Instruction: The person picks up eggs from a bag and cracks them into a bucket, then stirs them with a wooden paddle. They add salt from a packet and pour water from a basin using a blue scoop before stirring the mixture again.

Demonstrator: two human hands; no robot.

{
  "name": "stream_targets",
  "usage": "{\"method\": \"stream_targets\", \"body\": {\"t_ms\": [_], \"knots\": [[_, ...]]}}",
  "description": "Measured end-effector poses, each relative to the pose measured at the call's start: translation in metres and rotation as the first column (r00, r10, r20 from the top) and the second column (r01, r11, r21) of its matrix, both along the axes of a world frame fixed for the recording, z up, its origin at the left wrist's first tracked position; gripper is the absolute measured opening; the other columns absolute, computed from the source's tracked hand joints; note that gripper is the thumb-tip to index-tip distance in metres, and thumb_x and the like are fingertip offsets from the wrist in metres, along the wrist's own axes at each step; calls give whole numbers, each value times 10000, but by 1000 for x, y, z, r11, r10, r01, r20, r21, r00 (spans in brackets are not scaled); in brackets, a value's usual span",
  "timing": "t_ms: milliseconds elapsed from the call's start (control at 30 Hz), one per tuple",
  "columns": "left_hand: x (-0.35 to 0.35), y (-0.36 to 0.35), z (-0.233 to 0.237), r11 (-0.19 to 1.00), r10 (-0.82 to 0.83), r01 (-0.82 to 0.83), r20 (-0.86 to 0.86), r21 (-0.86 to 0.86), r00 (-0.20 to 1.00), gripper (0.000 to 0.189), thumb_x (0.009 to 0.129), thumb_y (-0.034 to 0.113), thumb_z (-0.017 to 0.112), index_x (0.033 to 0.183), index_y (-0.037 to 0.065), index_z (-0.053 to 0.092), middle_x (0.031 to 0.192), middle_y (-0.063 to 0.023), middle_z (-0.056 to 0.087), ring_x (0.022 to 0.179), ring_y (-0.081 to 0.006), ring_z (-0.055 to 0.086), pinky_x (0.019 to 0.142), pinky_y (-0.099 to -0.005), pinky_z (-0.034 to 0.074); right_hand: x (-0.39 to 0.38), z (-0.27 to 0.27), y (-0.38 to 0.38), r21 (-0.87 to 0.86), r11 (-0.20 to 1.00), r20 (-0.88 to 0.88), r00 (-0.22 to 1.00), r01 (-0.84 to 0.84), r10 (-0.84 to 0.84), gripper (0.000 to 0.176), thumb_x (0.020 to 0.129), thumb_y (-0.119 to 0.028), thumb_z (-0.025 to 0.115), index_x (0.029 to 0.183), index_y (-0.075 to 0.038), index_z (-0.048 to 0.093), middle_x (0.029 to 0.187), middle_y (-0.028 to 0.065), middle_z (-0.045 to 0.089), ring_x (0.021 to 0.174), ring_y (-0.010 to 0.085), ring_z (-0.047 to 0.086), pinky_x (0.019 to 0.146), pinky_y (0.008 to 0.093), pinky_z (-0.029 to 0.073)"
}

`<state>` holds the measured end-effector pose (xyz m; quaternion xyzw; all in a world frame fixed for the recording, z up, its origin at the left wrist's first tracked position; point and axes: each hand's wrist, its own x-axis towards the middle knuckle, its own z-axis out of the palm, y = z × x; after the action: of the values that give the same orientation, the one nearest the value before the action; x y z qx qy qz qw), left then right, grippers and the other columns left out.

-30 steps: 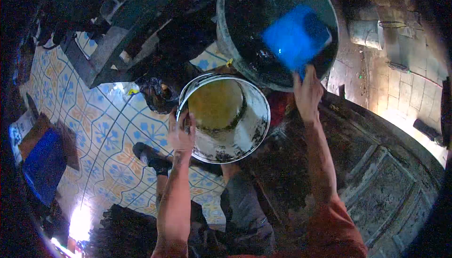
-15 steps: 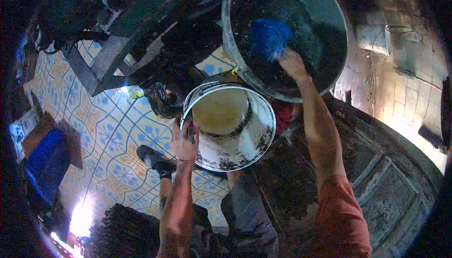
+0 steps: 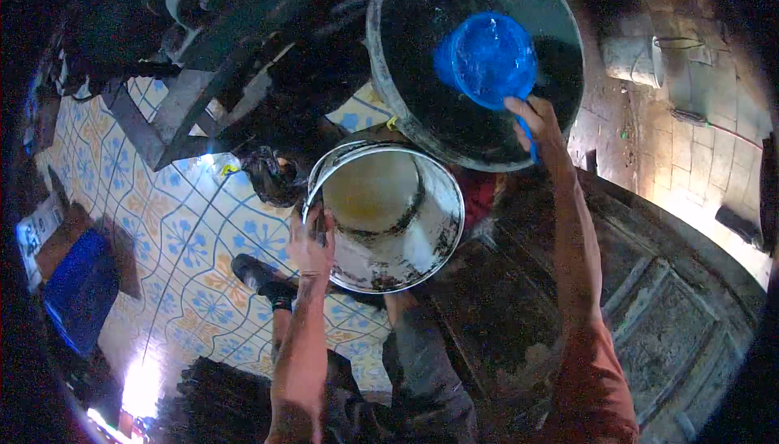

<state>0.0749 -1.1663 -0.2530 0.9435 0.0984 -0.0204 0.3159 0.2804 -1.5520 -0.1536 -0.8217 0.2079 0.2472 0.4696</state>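
Observation:
In my right hand (image 3: 538, 124) is the handle of a blue plastic dipper (image 3: 493, 59), its round bowl full of liquid. The dipper is over the large round tub (image 3: 380, 47), which holds dark-looking liquid. Below and left of the tub stands a white bucket (image 3: 438, 237) with dark smears inside and cloudy yellowish liquid at its bottom. My left hand (image 3: 312, 241) grips the bucket's left rim, fingers over the edge.
Dark machinery (image 3: 187, 91) stands at upper left, beside a black plastic bag (image 3: 272, 176) on the patterned tile floor (image 3: 187, 241). A dark panelled wooden surface (image 3: 519, 298) lies at right. Beyond it are a pale bucket (image 3: 633, 61) and a brush (image 3: 690, 117).
My right hand has lifted the dipper from down in the tub's liquid and moved slightly right; its bowl now shows full. My left hand stays on the bucket rim.

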Motion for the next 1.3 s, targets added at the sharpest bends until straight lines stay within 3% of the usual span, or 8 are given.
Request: {"method": "stream_targets", "body": {"t_ms": [100, 300, 400, 500, 900, 1033, 1167, 1300], "knots": [[0, 2, -4, 994, -55, 51, 33, 100, 998, 245, 889, 254, 638, 1073, 94, 659, 1172, -223, 581, 932, -397, 630, 738, -414, 547, -26, 8, -11, -187, 982, -108, 994, -15, -6, 389, 761, -377, 756, 998, -89, 645, 600, 32, 566, 447, 152, 501, 438, 312, 407], [-3, 2, -5, 999, -21, 20, 33, 29, 999, 247, 893, 267, 633, 1063, 90, 667, 1185, -193, 579, 968, -378, 624, 745, -422, 545, -99, 45, 16, -515, 849, 381, 856, -118, 350, 458, 735, -394, 801, 996, -46, 658, 750, 149, 686, 644, 290, 652, 590, 413, 496], [-1, 2, -6, 994, -46, 38, 77, 106, 996, 251, 893, 283, 633, 1057, 99, 676, 1194, -175, 581, 965, -365, 633, 727, -411, 551, -126, 69, 34, -637, 763, 217, 924, -112, 316, 530, 731, -382, 824, 1005, 34, 644, 751, 144, 680, 636, 150, 605, 614, 327, 505], [-4, 2, -6, 993, -33, 27, 50, 111, 998, 256, 894, 289, 629, 1066, 104, 674, 1205, -176, 578, 979, -364, 630, 740, -414, 551, -157, 57, 32, -706, 707, 238, 922, -51, 304, 368, 759, -371, 792, 833, -55, 618, 696, 154, 645, 593, 313, 625, 527, 416, 470], [-9, 4, -5, 997, -39, 36, 45, 65, 998, 270, 856, 240, 662, 1089, 103, 658, 1218, -200, 560, 1068, -394, 582, 850, -429, 518, -241, 2, 30, -770, 550, 278, 605, -325, 746, 204, 670, -88, 685, 824, -22, 568, 832, 154, 564, 736, 374, 557, 602, 451, 441], [-8, 6, -11, 995, -60, 53, 85, 87, 995, 249, 868, 239, 650, 1081, 110, 652, 1218, -198, 563, 1066, -392, 586, 845, -433, 522, -205, -5, 35, -718, 661, 482, 531, -216, 697, 255, 734, -75, 652, 964, -11, 563, 872, 167, 579, 765, 362, 571, 615, 448, 460], [-6, 2, -12, 997, -29, 23, 83, 68, 996, 220, 886, 254, 638, 1066, 128, 655, 1225, -201, 563, 1033, -392, 607, 797, -430, 542, -107, -14, 34, -926, 375, 298, 685, 38, 665, 272, 853, -103, 600, 1089, -8, 502, 945, 200, 598, 838, 415, 599, 663, 458, 477], [-7, 4, -16, 997, -32, 29, 49, 66, 998, 232, 891, 278, 638, 1071, 133, 657, 1233, -218, 564, 1031, -392, 614, 784, -428, 551, -16, -34, 24, -858, 509, 217, 846, -72, 486, 232, 932, -211, 551, 1074, -43, 477, 998, 212, 612, 918, 424, 618, 742, 505, 499]]}}
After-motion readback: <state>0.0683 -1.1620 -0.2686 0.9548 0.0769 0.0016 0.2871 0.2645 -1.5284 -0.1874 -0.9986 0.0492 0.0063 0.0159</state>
